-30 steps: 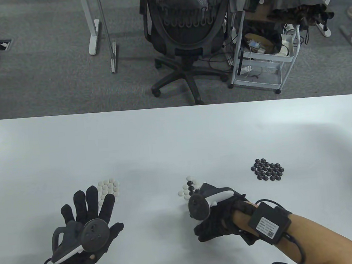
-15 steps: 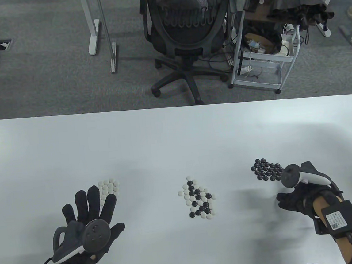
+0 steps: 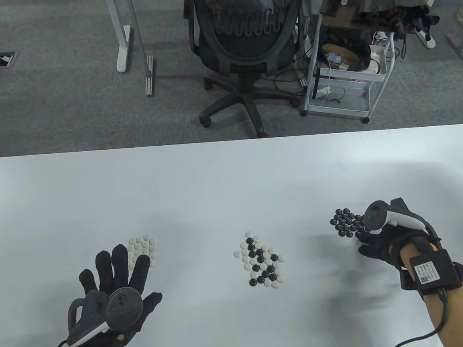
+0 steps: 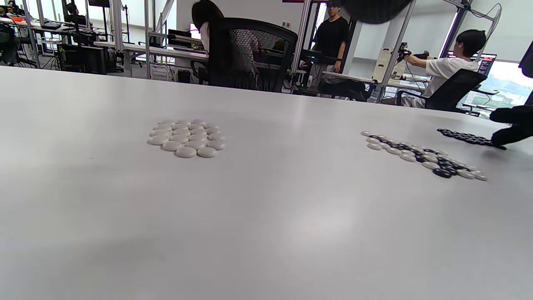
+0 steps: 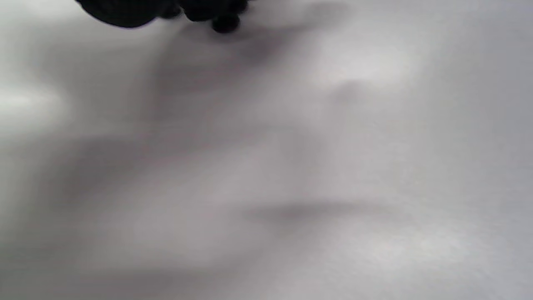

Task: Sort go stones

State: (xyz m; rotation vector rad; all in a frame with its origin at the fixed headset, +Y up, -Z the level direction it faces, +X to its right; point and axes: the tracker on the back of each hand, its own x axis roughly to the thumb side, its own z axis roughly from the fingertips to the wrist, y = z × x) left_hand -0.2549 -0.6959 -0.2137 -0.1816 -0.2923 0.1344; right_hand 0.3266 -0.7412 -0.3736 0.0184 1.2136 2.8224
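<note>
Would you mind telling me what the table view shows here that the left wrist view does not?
Only the table view shows the left hand spread flat beside the white stones, and the right hand whole at the black stones. Only the left wrist view shows people at desks behind the table. Both show the white table, the three groups of stones, including the mixed pile, and an office chair.

Grey carpet floor [image 3: 68, 115]. Black mesh office chair [image 3: 244, 38] stands behind the white table [image 3: 231, 173]. White wire cart [image 3: 344, 74] beside the chair. Desks, people and a bright window [image 4: 504, 83] in the background.
</note>
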